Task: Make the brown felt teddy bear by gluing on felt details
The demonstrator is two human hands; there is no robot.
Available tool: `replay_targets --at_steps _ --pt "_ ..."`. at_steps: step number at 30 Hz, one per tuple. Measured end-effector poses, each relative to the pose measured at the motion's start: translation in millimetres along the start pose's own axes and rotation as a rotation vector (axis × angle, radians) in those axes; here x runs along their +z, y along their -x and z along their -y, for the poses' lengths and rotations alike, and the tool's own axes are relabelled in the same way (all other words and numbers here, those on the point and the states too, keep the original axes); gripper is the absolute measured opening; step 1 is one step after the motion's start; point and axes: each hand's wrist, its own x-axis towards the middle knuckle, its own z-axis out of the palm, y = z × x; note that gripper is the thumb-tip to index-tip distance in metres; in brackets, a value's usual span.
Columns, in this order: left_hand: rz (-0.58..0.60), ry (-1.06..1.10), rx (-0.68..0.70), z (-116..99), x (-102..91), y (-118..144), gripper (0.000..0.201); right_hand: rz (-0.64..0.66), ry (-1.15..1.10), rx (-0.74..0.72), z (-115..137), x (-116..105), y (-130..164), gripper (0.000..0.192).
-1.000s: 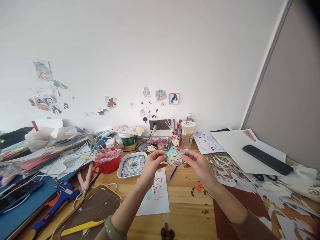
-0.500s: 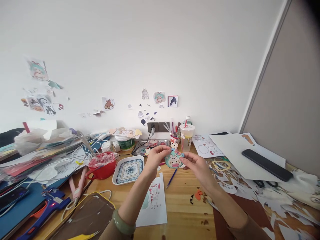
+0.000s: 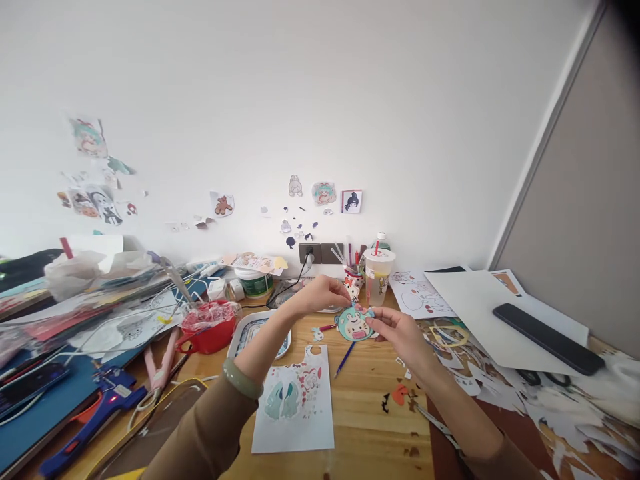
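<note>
A teal paper cutout of a cartoon character in a frog hood (image 3: pixel 354 325) is held upright above the table. My right hand (image 3: pixel 397 328) pinches its right edge between thumb and fingers. My left hand (image 3: pixel 327 293) is closed at the top of the cutout, fingertips by the small bow; the exact grip is partly hidden. Below lies a printed sheet (image 3: pixel 295 433) with teal and red drawings and cut-away upper edges. A blue pencil (image 3: pixel 345 358) rests beside it, and a small white cutout (image 3: pixel 318 334) lies left of the held piece.
Scissors (image 3: pixel 437 425) and orange and black scraps (image 3: pixel 400 393) lie near my right forearm. Paper offcuts (image 3: pixel 480 373) cover the right side. A lidded drink cup (image 3: pixel 377 277) stands behind. At left are a patterned tray (image 3: pixel 245 333), red cup (image 3: pixel 206 333) and blue glue gun (image 3: pixel 113 393).
My left hand has risen from the cutout's left side to its top, showing more of the face. The view has shifted slightly, and more of the printed sheet shows.
</note>
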Motion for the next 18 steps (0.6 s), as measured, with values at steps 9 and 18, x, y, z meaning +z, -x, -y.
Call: replay_targets --at_steps 9,18 --pt "0.045 -0.28 -0.023 -6.4 -24.7 -23.5 0.027 -0.257 0.261 -0.112 -11.0 -32.0 -12.7 0.04" --pt "-0.081 -0.368 -0.178 20.1 -35.3 -46.3 0.028 -0.297 0.338 -0.157 17.6 -61.3 -2.4 0.025"
